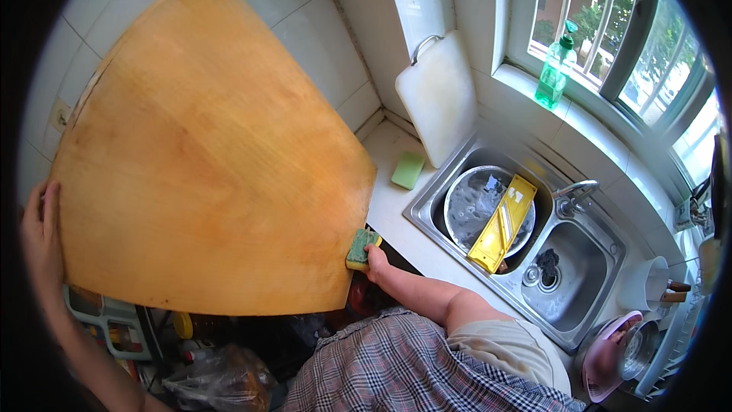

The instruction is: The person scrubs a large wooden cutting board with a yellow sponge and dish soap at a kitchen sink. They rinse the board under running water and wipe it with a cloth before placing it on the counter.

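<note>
A large wooden board (211, 154) stands tilted before me, its broad face towards me. At its left edge, my left hand (43, 229) grips the wood, some fingers hidden behind it. My right hand (376, 260) holds a yellow sponge with a green scouring side (362, 249) against the board's lower right edge. On the white counter (386, 200) just beyond lies a light green sponge or pad (408, 170). A white cutting board (437, 100) with a metal handle leans on the wall behind it.
Right of me is a double steel sink (577, 320); a basin (472, 203) of water and a yellow slicer (503, 223) fill its left bowl. A faucet (577, 190) stands behind. A green pump bottle (555, 74) is on the windowsill. Plastic bags (223, 380) lie below the board.
</note>
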### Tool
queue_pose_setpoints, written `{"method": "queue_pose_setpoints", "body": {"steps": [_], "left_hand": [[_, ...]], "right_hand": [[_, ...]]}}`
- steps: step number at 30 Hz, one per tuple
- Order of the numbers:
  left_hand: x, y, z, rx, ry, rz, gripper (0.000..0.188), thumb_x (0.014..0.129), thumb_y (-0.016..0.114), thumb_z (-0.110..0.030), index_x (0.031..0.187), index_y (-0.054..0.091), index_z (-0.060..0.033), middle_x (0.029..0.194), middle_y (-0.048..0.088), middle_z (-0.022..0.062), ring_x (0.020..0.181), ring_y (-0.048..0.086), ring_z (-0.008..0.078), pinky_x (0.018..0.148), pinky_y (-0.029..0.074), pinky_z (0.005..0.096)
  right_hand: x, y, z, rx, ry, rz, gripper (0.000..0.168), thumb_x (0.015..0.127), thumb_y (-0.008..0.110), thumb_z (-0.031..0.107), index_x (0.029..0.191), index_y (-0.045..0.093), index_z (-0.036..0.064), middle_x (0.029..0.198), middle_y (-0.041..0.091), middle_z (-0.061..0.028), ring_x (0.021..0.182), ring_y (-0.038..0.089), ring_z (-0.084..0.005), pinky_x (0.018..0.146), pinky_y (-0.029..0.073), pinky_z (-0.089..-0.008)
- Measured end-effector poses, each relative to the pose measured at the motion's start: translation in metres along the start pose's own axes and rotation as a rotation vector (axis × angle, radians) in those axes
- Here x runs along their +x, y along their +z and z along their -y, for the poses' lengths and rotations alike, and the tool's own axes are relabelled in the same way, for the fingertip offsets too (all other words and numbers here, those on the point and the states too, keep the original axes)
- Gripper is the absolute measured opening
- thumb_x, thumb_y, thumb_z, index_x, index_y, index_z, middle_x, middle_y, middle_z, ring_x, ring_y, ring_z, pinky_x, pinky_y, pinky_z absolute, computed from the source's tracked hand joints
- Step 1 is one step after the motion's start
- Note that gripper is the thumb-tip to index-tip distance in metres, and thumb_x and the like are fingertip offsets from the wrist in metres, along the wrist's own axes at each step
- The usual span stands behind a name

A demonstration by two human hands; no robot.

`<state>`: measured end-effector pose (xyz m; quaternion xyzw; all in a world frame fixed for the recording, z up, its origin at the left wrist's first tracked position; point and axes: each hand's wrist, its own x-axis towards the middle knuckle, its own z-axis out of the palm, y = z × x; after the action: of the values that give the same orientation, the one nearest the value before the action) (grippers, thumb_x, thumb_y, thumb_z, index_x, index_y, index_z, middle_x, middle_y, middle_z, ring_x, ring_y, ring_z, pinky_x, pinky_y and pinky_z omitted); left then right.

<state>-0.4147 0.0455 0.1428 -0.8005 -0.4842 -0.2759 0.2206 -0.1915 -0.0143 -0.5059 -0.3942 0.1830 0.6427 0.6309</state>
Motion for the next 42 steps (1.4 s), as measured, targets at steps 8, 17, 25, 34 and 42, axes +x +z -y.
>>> {"method": "queue_pose_setpoints", "body": {"steps": [8, 17, 25, 34, 42], "left_hand": [[0.048, 0.081, -0.034, -0.224, 0.100, 0.073, 0.028, 0.093, 0.054, -0.023, 0.106, 0.059, 0.0017, 0.087, 0.062, 0.0053, 0.078, 0.053, 0.0081, 0.070, 0.042, 0.0208], [0.100, 0.129, -0.020, -0.311, 0.174, 0.038, 0.029, 0.093, 0.055, -0.026, 0.102, 0.061, 0.0014, 0.080, 0.061, 0.0047, 0.073, 0.052, 0.0077, 0.066, 0.042, 0.0207], [0.141, 0.185, -0.002, -0.251, 0.256, -0.087, 0.027, 0.088, 0.060, -0.032, 0.099, 0.064, -0.0076, 0.071, 0.063, 0.0056, 0.063, 0.056, 0.0121, 0.058, 0.042, 0.0239], [0.155, 0.201, -0.024, -0.112, 0.361, -0.238, 0.029, 0.086, 0.059, -0.038, 0.086, 0.063, -0.0098, 0.080, 0.059, 0.0044, 0.068, 0.057, 0.0224, 0.060, 0.044, 0.0312], [0.149, 0.186, -0.003, -0.539, 0.171, -0.048, 0.028, 0.084, 0.062, -0.033, 0.088, 0.064, -0.0055, 0.087, 0.063, 0.0100, 0.079, 0.059, 0.0239, 0.070, 0.047, 0.0332]], "right_hand": [[0.030, 0.020, 0.042, 0.151, -0.062, -0.040, 0.038, 0.084, 0.042, 0.020, 0.116, 0.046, 0.001, 0.110, 0.056, -0.0159, 0.102, 0.057, -0.0337, 0.088, 0.047, -0.0499], [0.046, 0.033, 0.054, 0.123, -0.019, 0.058, 0.037, 0.086, 0.039, 0.017, 0.122, 0.041, 0.006, 0.118, 0.053, -0.0152, 0.108, 0.053, -0.0364, 0.090, 0.041, -0.0566], [-0.035, 0.001, 0.093, -0.070, -0.130, 0.244, 0.043, 0.088, 0.055, 0.021, 0.126, 0.034, 0.022, 0.124, 0.050, -0.0046, 0.111, 0.052, -0.0302, 0.090, 0.037, -0.0547], [-0.095, -0.075, 0.149, -0.141, -0.394, 0.058, 0.044, 0.087, 0.049, 0.013, 0.128, 0.034, 0.023, 0.121, 0.049, -0.0063, 0.107, 0.051, -0.0300, 0.090, 0.037, -0.0531], [-0.152, -0.149, 0.165, -0.144, -0.501, 0.029, 0.047, 0.080, 0.041, -0.001, 0.122, 0.033, 0.017, 0.116, 0.051, -0.0118, 0.103, 0.055, -0.0346, 0.082, 0.046, -0.0582]]}}
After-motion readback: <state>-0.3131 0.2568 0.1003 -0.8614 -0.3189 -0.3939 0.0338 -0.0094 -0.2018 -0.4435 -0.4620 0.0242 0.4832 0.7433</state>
